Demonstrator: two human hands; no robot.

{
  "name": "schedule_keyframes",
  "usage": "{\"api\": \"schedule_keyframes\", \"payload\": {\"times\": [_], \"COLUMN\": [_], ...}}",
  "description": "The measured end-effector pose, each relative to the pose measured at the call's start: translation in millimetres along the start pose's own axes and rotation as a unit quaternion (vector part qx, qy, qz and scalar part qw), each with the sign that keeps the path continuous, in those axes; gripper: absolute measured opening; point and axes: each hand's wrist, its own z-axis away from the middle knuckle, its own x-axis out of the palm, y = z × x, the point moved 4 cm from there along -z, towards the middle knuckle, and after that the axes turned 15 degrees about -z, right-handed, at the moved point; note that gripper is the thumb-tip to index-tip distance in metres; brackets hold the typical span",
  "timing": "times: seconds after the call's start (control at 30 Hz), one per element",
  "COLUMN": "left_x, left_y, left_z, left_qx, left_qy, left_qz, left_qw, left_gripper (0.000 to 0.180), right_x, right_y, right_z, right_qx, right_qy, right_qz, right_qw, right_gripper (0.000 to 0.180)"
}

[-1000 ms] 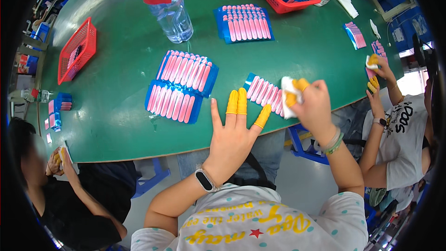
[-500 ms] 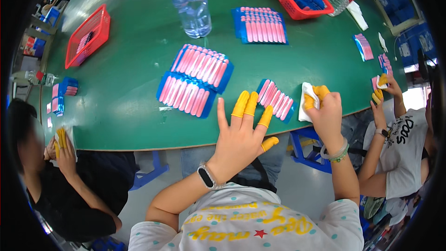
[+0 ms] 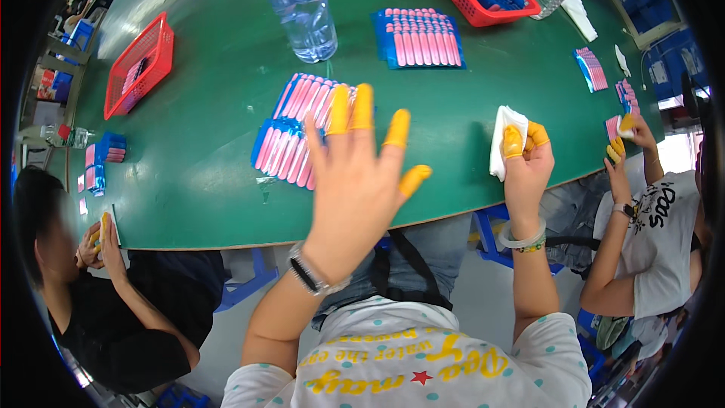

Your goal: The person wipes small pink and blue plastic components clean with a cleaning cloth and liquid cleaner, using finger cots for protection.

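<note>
My left hand (image 3: 355,170), with yellow finger cots on several fingers, reaches over a stack of pink strips on blue backing sheets (image 3: 281,153). Its fingers are spread, palm down, and they hide the stack's right side. Whether anything lies under the palm I cannot tell. In my right hand (image 3: 529,162), which also wears yellow finger cots, a folded white wiping cloth (image 3: 504,132) is pinched above the table near its front edge. Farther back lies another stack of the pink strips on blue sheets (image 3: 424,41).
On the green table (image 3: 204,166) stand a clear water bottle with a red tag (image 3: 311,30), a red basket (image 3: 155,64) at left and a red basket of blue material (image 3: 483,21) at back right. Co-workers sit on both sides, a sleeve (image 3: 124,340) at left, handling similar pieces.
My left hand has moved left and away from me, over the stack. The small set of pink strips beside it no longer shows in its place. My right hand has lifted and turned the cloth.
</note>
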Motion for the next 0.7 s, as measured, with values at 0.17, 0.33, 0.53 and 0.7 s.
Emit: {"api": "schedule_keyframes", "payload": {"times": [0.17,0.33,0.53,0.7], "left_x": [47,47,15,18], "left_y": [34,44,44,44], "left_z": [-54,-52,7,32], "left_qx": [0.022,0.027,0.119,0.129], "left_qy": [0.010,-0.034,-0.072,-0.093], "left_qz": [-0.038,-0.073,0.017,0.106], "left_qw": [0.999,0.996,0.990,0.982], "left_gripper": [0.070,0.070,0.071,0.073], "right_x": [-2,-7,0,27], "right_y": [1,1,-2,-22], "right_z": [7,6,2,-17], "right_qx": [-0.040,-0.038,-0.022,-0.121], "right_qy": [0.009,0.021,-0.013,-0.177], "right_qz": [0.001,0.012,-0.015,0.286], "right_qw": [0.999,0.999,1.000,0.934], "right_gripper": [0.022,0.023,0.025,0.032]}}
